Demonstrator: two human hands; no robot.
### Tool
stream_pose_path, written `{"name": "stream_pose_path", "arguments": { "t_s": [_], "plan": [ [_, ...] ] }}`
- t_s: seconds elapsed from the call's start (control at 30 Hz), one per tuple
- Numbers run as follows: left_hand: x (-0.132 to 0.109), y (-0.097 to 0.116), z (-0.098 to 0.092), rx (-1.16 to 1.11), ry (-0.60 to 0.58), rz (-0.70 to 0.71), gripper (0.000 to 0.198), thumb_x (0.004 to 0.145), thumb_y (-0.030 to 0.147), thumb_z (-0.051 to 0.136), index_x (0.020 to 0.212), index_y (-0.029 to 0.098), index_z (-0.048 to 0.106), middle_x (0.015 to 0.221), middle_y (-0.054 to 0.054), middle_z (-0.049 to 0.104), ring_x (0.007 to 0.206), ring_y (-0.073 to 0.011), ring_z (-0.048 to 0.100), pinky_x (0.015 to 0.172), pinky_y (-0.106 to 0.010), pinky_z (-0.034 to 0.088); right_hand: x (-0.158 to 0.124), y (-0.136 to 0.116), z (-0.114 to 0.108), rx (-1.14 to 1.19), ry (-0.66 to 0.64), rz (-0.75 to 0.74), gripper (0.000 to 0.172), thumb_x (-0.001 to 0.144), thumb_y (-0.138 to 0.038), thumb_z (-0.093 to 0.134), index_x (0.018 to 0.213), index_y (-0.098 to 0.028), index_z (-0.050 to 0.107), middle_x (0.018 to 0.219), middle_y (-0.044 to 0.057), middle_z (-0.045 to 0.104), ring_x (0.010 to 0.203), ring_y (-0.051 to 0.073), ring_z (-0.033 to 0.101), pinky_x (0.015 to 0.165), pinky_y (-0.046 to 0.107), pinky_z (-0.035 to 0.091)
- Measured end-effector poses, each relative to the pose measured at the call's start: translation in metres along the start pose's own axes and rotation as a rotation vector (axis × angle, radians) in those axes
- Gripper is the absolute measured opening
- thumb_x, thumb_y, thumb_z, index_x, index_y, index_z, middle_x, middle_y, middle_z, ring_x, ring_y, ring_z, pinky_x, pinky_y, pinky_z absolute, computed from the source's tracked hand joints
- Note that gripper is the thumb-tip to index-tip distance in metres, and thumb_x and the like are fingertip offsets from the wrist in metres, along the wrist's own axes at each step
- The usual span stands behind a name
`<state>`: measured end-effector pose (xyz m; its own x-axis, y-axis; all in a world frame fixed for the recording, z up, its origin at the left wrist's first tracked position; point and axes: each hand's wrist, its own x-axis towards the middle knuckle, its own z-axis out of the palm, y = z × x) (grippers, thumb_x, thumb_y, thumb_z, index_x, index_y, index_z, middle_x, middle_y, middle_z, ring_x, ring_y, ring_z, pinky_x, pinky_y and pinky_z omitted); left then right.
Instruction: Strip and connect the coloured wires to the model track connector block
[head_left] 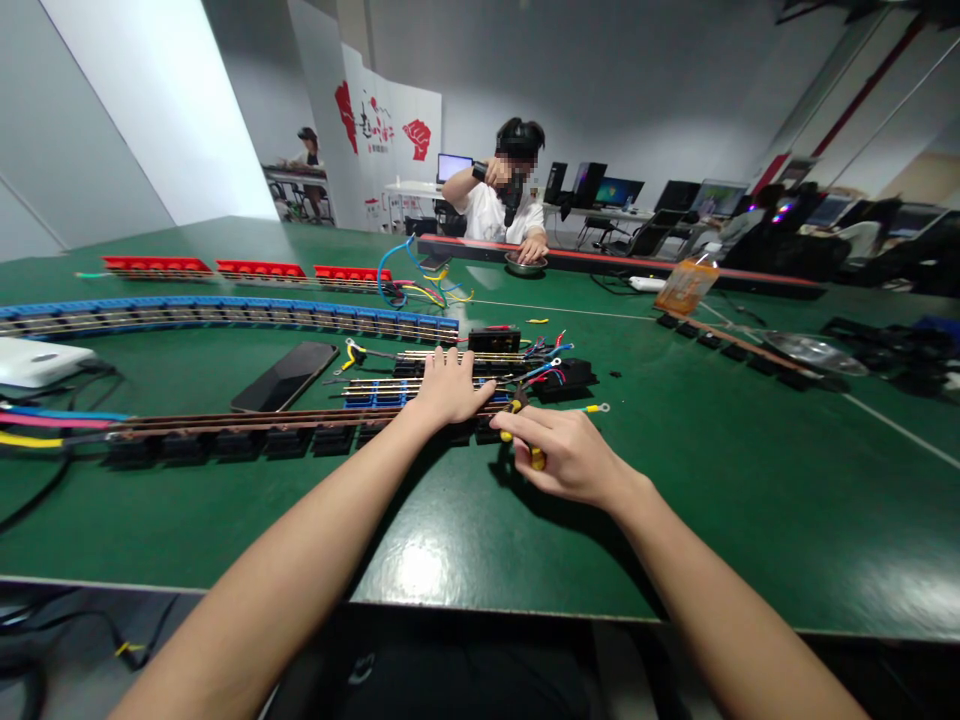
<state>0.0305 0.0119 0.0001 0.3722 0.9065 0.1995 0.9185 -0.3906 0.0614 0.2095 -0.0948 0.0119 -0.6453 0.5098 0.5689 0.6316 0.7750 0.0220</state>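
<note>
My left hand (pixel 448 388) lies flat, fingers spread, over a short blue-based strip of metal rails (pixel 379 390), pressing on it or just above. My right hand (pixel 566 452) is closed round a small pair of pliers with yellow handles (pixel 537 458). Their jaws are at the right end of the rails, close to red and blue wires (pixel 541 375). Whether the jaws grip anything is too small to tell. A long brown-railed strip on black blocks (pixel 225 425) runs left from under my left hand. Behind it is a black-based rail strip (pixel 409 362).
A phone (pixel 286 377) lies left of my hands, with a curved blue rail strip (pixel 225 315) beyond. Red rail pieces (pixel 259 271) stand farther back. Opposite, a person (pixel 504 210) has a hand at a metal bowl (pixel 526 265). An orange bottle (pixel 686 282) is at right.
</note>
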Motion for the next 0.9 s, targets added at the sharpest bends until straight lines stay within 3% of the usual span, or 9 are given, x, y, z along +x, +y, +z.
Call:
{"name": "stream_pose_path", "arguments": {
  "t_s": [0.13,0.3,0.5,0.57,0.67,0.73,0.9],
  "plan": [
    [0.000,0.001,-0.001,0.008,-0.008,-0.006,0.072,0.096,0.060,0.039,0.145,0.007,0.045,0.146,-0.023,0.049,0.140,-0.0416,0.040,0.115,-0.052,0.029,0.000,0.000,0.001,0.036,0.143,0.105,0.039,0.083,-0.010,0.052,0.121,-0.017,0.053,0.089,0.004,0.071,0.067,0.013,0.065,0.064,0.023,0.051],
    [-0.001,0.001,-0.001,-0.004,0.003,-0.002,0.071,0.095,0.059,0.040,0.143,0.007,0.047,0.144,-0.024,0.050,0.139,-0.0425,0.040,0.114,-0.053,0.030,0.001,0.000,0.002,0.117,0.294,0.392,0.034,0.080,-0.009,0.052,0.112,-0.019,0.051,0.072,-0.003,0.063,0.049,0.008,0.057,0.049,0.019,0.044],
    [0.000,0.001,-0.001,-0.003,0.000,-0.005,0.071,0.095,0.059,0.040,0.143,0.008,0.047,0.144,-0.023,0.050,0.139,-0.0423,0.040,0.115,-0.052,0.029,0.002,0.001,-0.002,0.355,0.423,0.594,0.032,0.083,-0.015,0.055,0.114,-0.021,0.052,0.078,-0.001,0.067,0.062,0.011,0.066,0.057,0.021,0.052],
    [0.000,0.001,-0.002,-0.004,-0.007,-0.010,0.070,0.095,0.059,0.040,0.143,0.008,0.047,0.145,-0.023,0.050,0.140,-0.0421,0.040,0.115,-0.052,0.029,0.003,0.002,-0.008,0.434,0.575,0.612,0.031,0.084,-0.017,0.056,0.114,-0.021,0.053,0.078,-0.001,0.069,0.063,0.012,0.067,0.056,0.022,0.052],
    [-0.001,0.001,-0.003,0.001,-0.025,-0.013,0.070,0.095,0.060,0.039,0.143,0.009,0.047,0.145,-0.021,0.050,0.140,-0.0410,0.040,0.115,-0.051,0.030,0.007,0.008,-0.022,0.441,0.913,0.584,0.028,0.085,-0.021,0.058,0.112,-0.021,0.055,0.076,-0.002,0.068,0.065,0.014,0.068,0.056,0.023,0.054],
    [-0.001,0.001,-0.003,0.006,-0.023,-0.009,0.069,0.095,0.060,0.039,0.143,0.010,0.047,0.145,-0.021,0.050,0.140,-0.0405,0.040,0.115,-0.050,0.030,0.012,0.018,-0.031,0.348,1.020,0.550,0.031,0.084,-0.022,0.060,0.115,-0.021,0.054,0.079,-0.001,0.068,0.068,0.014,0.068,0.058,0.025,0.055],
    [0.000,0.000,-0.003,-0.001,-0.010,-0.005,0.070,0.095,0.060,0.040,0.143,0.009,0.047,0.144,-0.022,0.050,0.139,-0.0410,0.041,0.114,-0.051,0.030,0.015,0.062,-0.028,0.187,0.789,0.576,0.031,0.087,-0.024,0.057,0.118,-0.023,0.055,0.085,0.002,0.070,0.076,0.018,0.071,0.062,0.029,0.057]
  ]
}}
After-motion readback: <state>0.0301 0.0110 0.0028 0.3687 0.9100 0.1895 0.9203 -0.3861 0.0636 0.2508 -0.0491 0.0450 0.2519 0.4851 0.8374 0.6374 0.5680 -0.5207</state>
